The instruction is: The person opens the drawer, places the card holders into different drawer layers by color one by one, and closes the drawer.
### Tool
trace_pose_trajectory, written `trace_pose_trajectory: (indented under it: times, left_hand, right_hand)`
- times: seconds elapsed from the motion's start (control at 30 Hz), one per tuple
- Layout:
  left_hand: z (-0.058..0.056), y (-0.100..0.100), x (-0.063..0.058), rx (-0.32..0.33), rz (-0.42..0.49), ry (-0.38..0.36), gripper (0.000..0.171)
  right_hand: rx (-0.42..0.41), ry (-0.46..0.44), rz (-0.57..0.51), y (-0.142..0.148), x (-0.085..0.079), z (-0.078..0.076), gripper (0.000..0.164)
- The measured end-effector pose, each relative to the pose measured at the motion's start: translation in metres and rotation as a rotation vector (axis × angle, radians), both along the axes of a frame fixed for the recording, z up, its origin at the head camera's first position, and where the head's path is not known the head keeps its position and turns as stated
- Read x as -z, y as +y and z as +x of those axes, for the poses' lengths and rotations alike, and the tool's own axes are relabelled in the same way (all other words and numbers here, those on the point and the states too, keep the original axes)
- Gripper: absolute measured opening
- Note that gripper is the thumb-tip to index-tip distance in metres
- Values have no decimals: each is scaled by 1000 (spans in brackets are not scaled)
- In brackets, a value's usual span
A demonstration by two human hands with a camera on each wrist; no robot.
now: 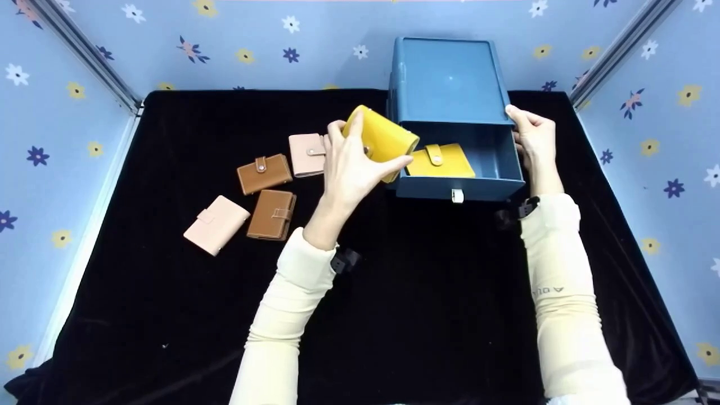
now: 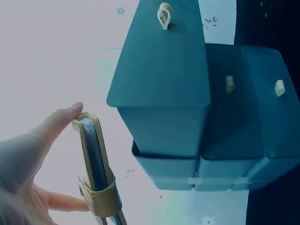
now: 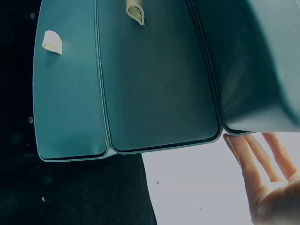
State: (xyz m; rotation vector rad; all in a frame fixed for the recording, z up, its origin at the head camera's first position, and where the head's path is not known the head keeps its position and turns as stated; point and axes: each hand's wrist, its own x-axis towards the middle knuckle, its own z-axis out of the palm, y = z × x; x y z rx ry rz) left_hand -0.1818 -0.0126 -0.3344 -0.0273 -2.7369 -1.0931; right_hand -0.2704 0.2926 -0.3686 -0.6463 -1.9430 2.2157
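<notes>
My left hand point(image 1: 350, 169) grips a yellow snap-strap card wallet point(image 1: 389, 136) between thumb and fingers, tilted above the left front of the open drawer point(image 1: 489, 190). Seen edge-on in the left wrist view, that same wallet point(image 2: 96, 154) has its strap round it. Inside the drawer lies another yellow card wallet point(image 1: 454, 160), strap up. The drawer sticks out from the top of a blue drawer cabinet point(image 1: 450, 79). My right hand point(image 1: 537, 135) touches the cabinet's right front corner, thumb at the top edge; its extended fingers point(image 3: 253, 164) show in the right wrist view.
Left on the black cloth lie a pink wallet point(image 1: 216, 226), two brown wallets point(image 1: 264, 173) and another pink wallet point(image 1: 305, 154) partly behind my left hand. The cabinet's two lower drawers point(image 3: 154, 93) are closed. Flower-patterned walls point(image 1: 315, 50) bound the back and sides.
</notes>
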Motion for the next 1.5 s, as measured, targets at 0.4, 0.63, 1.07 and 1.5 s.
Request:
trace_pose_trajectory:
  times: [0.4, 0.63, 1.07, 1.5]
  left_hand:
    - [0, 33, -15, 39, 26, 26, 108]
    - [-3, 51, -20, 57, -7, 15, 106]
    - [-13, 85, -19, 36, -154, -36, 110]
    - [-17, 107, -16, -11, -209, -50, 113]
  right_hand:
    - [1, -2, -27, 0, -1, 1, 20]
    - [7, 3, -34, -1, -1, 0, 21]
    - [12, -12, -43, 0, -1, -1, 21]
    - [21, -24, -34, -1, -2, -1, 24]
